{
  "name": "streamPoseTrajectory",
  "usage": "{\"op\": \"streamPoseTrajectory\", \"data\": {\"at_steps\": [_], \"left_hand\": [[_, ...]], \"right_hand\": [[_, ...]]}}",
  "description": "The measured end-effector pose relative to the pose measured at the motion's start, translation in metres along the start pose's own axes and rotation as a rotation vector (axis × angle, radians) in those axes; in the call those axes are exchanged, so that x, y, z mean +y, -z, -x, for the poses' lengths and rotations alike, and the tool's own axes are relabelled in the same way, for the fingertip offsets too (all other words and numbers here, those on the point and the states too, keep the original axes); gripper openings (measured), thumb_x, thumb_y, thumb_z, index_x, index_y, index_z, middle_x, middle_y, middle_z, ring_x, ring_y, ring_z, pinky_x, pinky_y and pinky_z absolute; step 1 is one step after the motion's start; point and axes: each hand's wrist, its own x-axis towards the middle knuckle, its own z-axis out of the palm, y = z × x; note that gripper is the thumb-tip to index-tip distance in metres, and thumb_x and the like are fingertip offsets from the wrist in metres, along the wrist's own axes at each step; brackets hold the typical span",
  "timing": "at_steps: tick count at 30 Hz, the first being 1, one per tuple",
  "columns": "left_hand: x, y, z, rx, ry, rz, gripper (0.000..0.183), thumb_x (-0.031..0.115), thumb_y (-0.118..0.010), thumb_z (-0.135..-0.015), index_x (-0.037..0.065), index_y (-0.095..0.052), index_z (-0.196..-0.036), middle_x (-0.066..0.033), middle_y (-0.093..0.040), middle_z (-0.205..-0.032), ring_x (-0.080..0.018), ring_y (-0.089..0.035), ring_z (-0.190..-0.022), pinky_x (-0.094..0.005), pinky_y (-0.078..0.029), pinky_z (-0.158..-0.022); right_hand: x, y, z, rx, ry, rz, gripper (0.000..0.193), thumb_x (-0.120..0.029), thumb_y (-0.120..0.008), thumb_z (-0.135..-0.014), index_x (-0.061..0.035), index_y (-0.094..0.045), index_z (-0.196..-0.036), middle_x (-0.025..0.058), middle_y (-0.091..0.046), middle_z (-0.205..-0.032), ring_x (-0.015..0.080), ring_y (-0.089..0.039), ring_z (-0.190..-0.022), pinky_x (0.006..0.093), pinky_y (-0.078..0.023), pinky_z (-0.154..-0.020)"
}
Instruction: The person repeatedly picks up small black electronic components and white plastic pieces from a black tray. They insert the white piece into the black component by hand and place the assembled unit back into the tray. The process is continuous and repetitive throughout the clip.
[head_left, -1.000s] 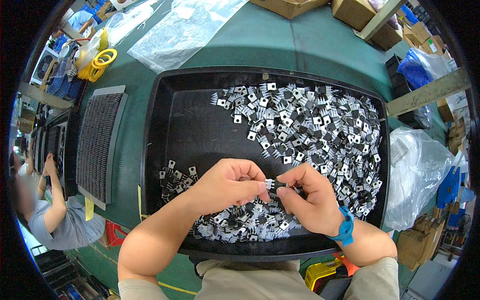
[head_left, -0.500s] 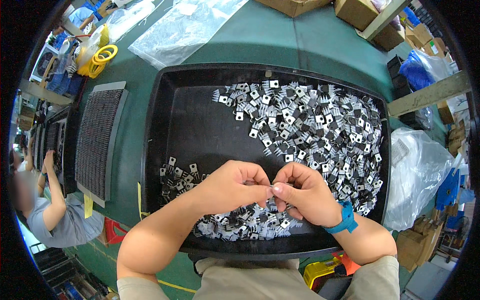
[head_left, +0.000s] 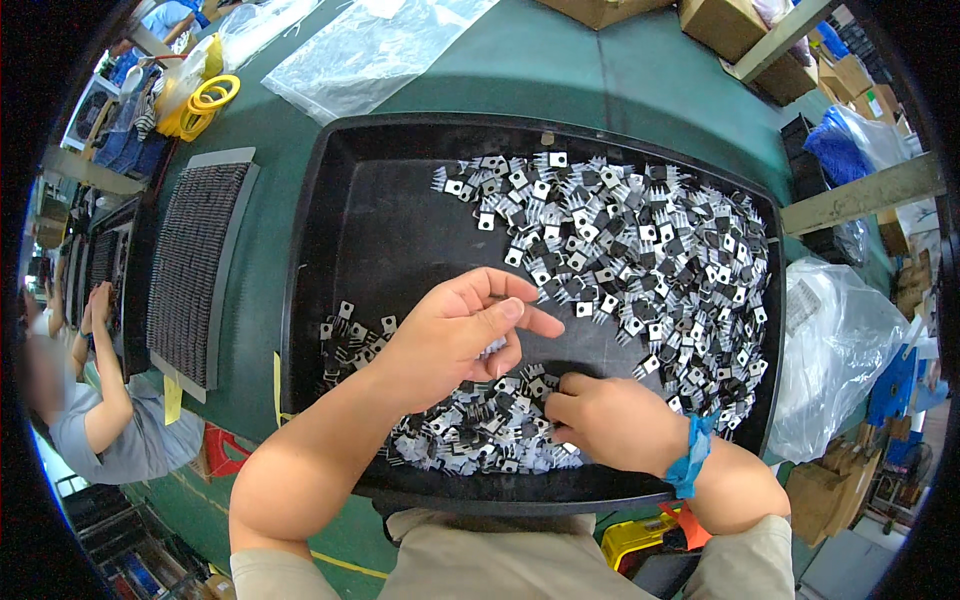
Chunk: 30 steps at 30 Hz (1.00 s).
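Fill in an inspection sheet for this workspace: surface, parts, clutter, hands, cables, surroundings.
Surface: green tabletop bearing a black tray.
Parts: loose black-and-silver components, heaped thickly at the tray's right, with smaller piles at its near edge and left.
Clutter: clear plastic bag beyond the tray; another lies to its right.
Left hand: above the tray, fingers partly spread; something pale shows by the fingers, grip unclear.
Right hand: fingers at the near pile; fingertips partly hidden, grip unclear.
Cables: nothing clearly seen.
Surroundings: co-worker at left; cardboard boxes at far right.
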Motion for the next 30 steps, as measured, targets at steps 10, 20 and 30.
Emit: {"op": "streamPoseTrajectory", "data": {"at_steps": [10,20,30], "left_hand": [[0.004,0.005,0.0,-0.077,0.1,0.15,0.029,0.021,-0.045,-0.097,-0.002,-0.058,-0.108,-0.0188,-0.065,-0.087,-0.0122,-0.049,-0.053,-0.0233,-0.039,-0.05],[-0.001,0.0,0.001,-0.103,0.055,0.035,0.02,0.014,-0.054,-0.094,0.002,-0.054,-0.11,-0.0168,-0.065,-0.096,-0.009,-0.05,-0.059,-0.0204,-0.038,-0.051],[-0.002,0.006,0.003,-0.157,0.079,-0.065,0.019,0.006,-0.069,-0.084,0.004,-0.056,-0.098,-0.0155,-0.067,-0.086,-0.0084,-0.05,-0.057,-0.0209,-0.04,-0.052]], "right_hand": [[0.002,0.006,-0.001,0.134,0.136,-0.383,0.021,-0.013,-0.069,-0.082,-0.0043,-0.053,-0.09,0.0127,-0.059,-0.083,0.031,-0.062,-0.07,0.0393,-0.049,-0.059],[-0.01,0.017,0.003,0.598,-0.03,-0.868,0.018,-0.002,-0.066,-0.082,-0.0024,-0.058,-0.098,0.0041,-0.061,-0.08,0.0089,-0.056,-0.072,0.0238,-0.045,-0.063],[-0.012,0.017,0.003,0.738,0.027,-0.633,0.018,-0.001,-0.064,-0.081,-0.0012,-0.062,-0.099,0.009,-0.064,-0.082,0.015,-0.062,-0.072,0.0267,-0.049,-0.064]]}}
